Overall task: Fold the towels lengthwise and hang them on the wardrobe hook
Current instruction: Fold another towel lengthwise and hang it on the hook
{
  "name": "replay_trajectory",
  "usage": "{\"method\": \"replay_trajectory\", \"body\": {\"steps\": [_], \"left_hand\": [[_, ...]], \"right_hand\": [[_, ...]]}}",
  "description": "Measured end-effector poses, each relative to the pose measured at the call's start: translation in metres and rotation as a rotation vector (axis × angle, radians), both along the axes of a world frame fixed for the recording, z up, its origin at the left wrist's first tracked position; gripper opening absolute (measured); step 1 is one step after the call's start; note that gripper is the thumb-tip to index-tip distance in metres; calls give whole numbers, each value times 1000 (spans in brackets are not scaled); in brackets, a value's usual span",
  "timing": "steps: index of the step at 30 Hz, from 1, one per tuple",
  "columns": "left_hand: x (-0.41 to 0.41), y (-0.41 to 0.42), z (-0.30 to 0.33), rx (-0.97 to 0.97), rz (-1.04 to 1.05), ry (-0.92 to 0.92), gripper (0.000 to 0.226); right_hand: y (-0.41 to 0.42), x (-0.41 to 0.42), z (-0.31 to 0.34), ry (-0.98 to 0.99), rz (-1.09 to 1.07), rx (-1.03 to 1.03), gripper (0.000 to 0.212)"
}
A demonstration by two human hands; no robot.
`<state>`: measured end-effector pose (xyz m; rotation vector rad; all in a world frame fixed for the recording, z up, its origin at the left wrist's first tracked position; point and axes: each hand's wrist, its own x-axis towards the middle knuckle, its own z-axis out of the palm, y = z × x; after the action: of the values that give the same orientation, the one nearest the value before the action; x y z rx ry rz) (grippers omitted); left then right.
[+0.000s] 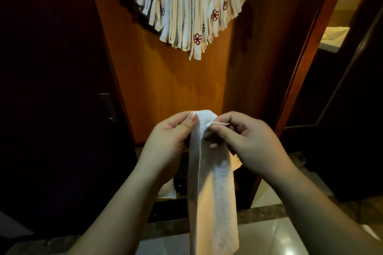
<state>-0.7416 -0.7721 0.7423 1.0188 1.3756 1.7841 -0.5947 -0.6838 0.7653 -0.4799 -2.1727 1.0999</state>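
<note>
A white towel (213, 188) hangs down between my hands as a long narrow strip, folded lengthwise. My left hand (167, 141) pinches its top left corner with thumb and fingers. My right hand (244, 141) pinches the top right edge, where a thin hem sticks out. High on the wooden wardrobe door (165, 89) a fan of several folded white towels (186, 6) hangs, some with red or blue flower marks. The hook itself is hidden above the frame.
A dark door panel with a metal handle (108, 105) stands at the left. At the right a doorway opens onto a lit room with white cloth on a surface (334, 34). Pale tiled floor (269, 234) lies below, with more white cloth (167, 190) low behind my left wrist.
</note>
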Motion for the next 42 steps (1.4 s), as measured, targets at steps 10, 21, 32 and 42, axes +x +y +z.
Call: {"method": "replay_trajectory", "body": {"steps": [10,21,32,42], "left_hand": [[12,3,0,23,-7,-40,30],[7,-1,-2,-26,9,297,24],[-12,2,-11,-143,37,284,19],[-22,3,-8,-149,40,162,21]], "right_hand": [[-8,-8,-3,136,-102,-56,5],[2,-14,-2,18,-161,-148,10],[40,-4,13,-701,166,-2,8],[39,3,1,-461,217,253,6]]}}
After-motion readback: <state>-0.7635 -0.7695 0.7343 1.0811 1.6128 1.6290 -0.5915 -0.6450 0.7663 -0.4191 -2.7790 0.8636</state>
